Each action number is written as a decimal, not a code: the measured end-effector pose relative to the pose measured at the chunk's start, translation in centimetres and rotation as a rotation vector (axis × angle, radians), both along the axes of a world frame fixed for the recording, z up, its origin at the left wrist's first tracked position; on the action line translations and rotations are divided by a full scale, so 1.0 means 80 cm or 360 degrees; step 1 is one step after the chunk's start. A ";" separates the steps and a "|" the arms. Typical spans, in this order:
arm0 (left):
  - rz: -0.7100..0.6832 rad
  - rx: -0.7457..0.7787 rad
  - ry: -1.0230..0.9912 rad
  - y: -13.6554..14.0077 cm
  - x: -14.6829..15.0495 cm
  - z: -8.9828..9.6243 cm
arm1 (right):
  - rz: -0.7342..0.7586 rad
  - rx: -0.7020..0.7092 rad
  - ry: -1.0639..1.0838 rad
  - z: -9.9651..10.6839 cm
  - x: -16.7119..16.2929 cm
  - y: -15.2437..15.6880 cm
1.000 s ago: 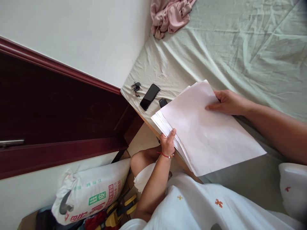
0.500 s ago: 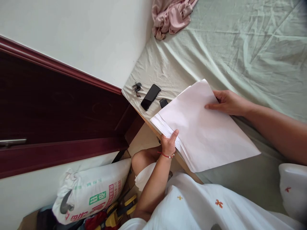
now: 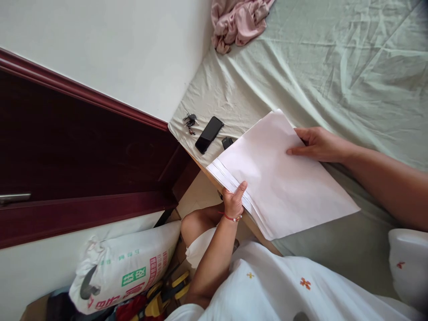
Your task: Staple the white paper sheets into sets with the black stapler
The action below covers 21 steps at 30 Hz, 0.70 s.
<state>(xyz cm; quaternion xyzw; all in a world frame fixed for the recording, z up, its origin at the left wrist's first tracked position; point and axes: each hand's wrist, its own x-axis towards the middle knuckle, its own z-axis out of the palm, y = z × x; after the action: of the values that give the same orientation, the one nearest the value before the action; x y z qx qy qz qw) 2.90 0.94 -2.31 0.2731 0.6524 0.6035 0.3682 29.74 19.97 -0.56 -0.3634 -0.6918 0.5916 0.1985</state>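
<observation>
A stack of large white paper sheets [image 3: 284, 183] lies tilted across the front edge of the bed, its left edges fanned out in steps. My left hand [image 3: 234, 200] grips that stepped edge, thumb on top and fingers hidden underneath. At the far right side my right hand [image 3: 314, 143] pinches the stack, thumb on the top sheet and the other fingers beneath. Just past the paper's upper left edge, a small black object [image 3: 227, 142] is partly covered by it. A black phone [image 3: 209, 135] rests beside that.
Keys [image 3: 190, 121] lie near the corner of the bed sheet [image 3: 317, 80]. A bundle of pink cloth [image 3: 239, 24] sits against the wall. Down on the floor at left are a printed white sack [image 3: 133, 263] and yellow-and-black items [image 3: 155, 298], below a dark red door [image 3: 76, 147].
The stack has shifted very slightly left, with both hands keeping their hold. The view has moved a little too.
</observation>
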 end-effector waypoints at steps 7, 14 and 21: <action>-0.0209 -0.0082 0.0077 -0.007 -0.007 -0.007 | 0.0038 -0.0182 0.0024 0.011 -0.003 -0.005; -0.0131 -0.0052 0.0037 -0.003 -0.001 -0.003 | 0.0038 -0.0150 0.0036 0.012 -0.005 -0.005; 0.0220 -0.0036 -0.0216 0.004 -0.005 0.015 | 0.0170 0.0046 0.0006 0.006 -0.001 0.000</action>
<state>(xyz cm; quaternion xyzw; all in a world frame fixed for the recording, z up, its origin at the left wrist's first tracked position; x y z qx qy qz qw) 2.53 1.26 -1.14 0.1815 0.6501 0.6371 0.3721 29.67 19.99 -0.09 -0.3219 -0.7183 0.5920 0.1730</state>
